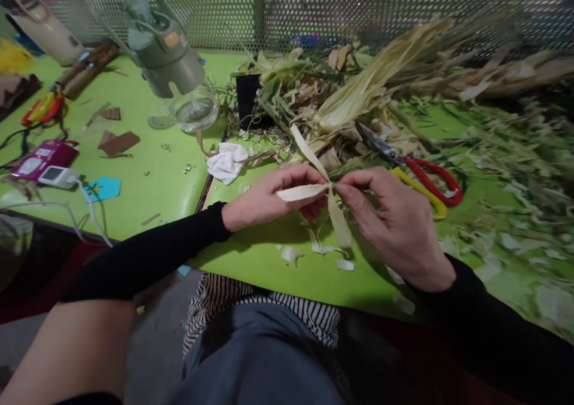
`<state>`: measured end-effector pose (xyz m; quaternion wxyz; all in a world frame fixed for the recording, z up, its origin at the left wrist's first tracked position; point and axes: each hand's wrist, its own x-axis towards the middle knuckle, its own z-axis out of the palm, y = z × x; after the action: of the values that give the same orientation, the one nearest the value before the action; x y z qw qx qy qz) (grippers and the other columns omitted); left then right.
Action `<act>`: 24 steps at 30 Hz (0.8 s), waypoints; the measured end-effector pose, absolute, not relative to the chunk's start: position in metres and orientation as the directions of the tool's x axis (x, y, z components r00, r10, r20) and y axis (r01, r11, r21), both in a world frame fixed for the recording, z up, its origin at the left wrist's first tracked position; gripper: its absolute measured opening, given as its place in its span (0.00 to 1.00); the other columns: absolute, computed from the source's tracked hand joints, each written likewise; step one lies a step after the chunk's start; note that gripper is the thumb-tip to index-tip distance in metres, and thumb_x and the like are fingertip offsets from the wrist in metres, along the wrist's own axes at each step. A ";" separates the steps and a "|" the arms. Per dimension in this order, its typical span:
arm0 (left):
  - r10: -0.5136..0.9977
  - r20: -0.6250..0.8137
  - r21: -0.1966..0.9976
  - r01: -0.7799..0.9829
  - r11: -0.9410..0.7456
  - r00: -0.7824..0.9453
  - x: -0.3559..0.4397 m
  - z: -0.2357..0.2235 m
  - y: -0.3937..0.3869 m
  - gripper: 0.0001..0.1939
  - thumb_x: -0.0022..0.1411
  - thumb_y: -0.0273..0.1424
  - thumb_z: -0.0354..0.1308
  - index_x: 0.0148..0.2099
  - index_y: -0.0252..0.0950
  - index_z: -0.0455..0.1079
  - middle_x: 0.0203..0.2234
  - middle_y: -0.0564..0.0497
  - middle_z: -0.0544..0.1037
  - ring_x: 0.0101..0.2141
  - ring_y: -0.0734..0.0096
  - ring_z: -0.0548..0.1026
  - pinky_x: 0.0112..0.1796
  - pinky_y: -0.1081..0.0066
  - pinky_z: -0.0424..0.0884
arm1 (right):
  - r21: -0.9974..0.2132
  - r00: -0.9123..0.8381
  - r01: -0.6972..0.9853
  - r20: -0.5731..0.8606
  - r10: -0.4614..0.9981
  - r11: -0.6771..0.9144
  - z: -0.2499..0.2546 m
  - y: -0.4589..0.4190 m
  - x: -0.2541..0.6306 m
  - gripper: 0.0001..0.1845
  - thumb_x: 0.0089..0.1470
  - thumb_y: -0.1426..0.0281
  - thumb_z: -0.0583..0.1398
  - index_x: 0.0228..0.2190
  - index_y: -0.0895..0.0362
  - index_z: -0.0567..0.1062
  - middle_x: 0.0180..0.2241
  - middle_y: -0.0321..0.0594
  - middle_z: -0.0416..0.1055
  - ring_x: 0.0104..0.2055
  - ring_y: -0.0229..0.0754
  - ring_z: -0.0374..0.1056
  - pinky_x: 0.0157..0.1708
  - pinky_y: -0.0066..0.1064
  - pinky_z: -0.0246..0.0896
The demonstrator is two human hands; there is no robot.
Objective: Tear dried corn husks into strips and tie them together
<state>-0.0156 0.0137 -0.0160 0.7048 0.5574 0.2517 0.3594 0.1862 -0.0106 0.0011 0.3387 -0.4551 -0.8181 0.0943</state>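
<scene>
Holding a husk piece (330,186) up between both hands, above the near part of the table (134,183), with three pale strips (339,224) in view fanning out from a small centre. Grasping it from the left with the left hand (269,195), fingers curled in behind the sideways strip; cannot tell the exact fingertip contact, hidden in part by that strip. Pinching from the other side with the right hand (394,219), thumb and forefinger together right at the centre. Cannot tell whether any thread or thin fibre is between them.

Looks like a joining or shaping step, judging by the strips spread apart and the fingers all gathered at the middle. Probably calls next for a steady grip on the left while tightening or adjusting at the centre with the right, gently, for fear of splitting the thin husk or slipping a strip loose.

Leaving the scissors (398,161) untouched just beyond the right hand, near the husk pile (359,94). Also worth avoiding: brushing the scraps (291,255) below or the tissue (228,162) beyond the left hand.
</scene>
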 end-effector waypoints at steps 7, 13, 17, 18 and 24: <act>0.643 0.050 0.963 -0.207 0.171 0.764 -0.021 -0.014 0.014 0.19 0.62 0.45 0.64 0.40 0.32 0.72 0.29 0.52 0.76 0.29 0.79 0.75 0.35 0.75 0.74 | -0.485 -0.345 0.621 0.536 0.771 0.615 0.000 -0.011 0.184 0.06 0.65 0.68 0.58 0.33 0.51 0.73 0.29 0.37 0.76 0.30 0.43 0.71 0.30 0.35 0.63; 0.631 0.128 0.987 -0.160 -0.006 0.765 -0.023 -0.015 0.012 0.18 0.68 0.44 0.57 0.41 0.33 0.74 0.31 0.50 0.76 0.31 0.77 0.72 0.34 0.76 0.71 | -0.600 -0.325 0.529 0.509 0.797 0.600 0.009 -0.011 0.184 0.07 0.64 0.66 0.60 0.31 0.51 0.72 0.27 0.34 0.73 0.27 0.39 0.69 0.27 0.31 0.64; 0.569 0.270 0.935 -0.070 -0.348 0.777 -0.024 -0.009 0.010 0.15 0.71 0.38 0.52 0.41 0.33 0.75 0.34 0.47 0.76 0.35 0.73 0.73 0.40 0.73 0.72 | -0.657 -0.361 0.461 0.476 0.802 0.597 0.010 -0.008 0.187 0.09 0.63 0.64 0.61 0.30 0.51 0.72 0.27 0.34 0.74 0.28 0.39 0.70 0.27 0.31 0.65; 0.571 0.290 0.914 -0.046 -0.403 0.768 -0.024 -0.009 0.010 0.15 0.72 0.37 0.51 0.41 0.33 0.75 0.35 0.47 0.77 0.37 0.73 0.74 0.42 0.72 0.72 | -0.662 -0.370 0.455 0.469 0.802 0.596 0.008 -0.007 0.188 0.10 0.63 0.63 0.61 0.30 0.51 0.72 0.27 0.34 0.74 0.27 0.39 0.70 0.27 0.31 0.65; 0.684 0.398 0.887 -0.065 -0.458 0.611 -0.019 -0.024 0.012 0.12 0.70 0.35 0.55 0.47 0.33 0.75 0.38 0.47 0.80 0.35 0.76 0.78 0.37 0.76 0.75 | -0.518 -0.196 0.539 0.689 0.697 0.664 0.001 -0.001 0.195 0.08 0.59 0.62 0.64 0.39 0.50 0.73 0.41 0.44 0.74 0.45 0.49 0.69 0.42 0.43 0.66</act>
<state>-0.0194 0.0121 -0.0236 0.4790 0.7591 0.2040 0.3908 0.1953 -0.0006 0.0015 0.4904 -0.4017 -0.7692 0.0809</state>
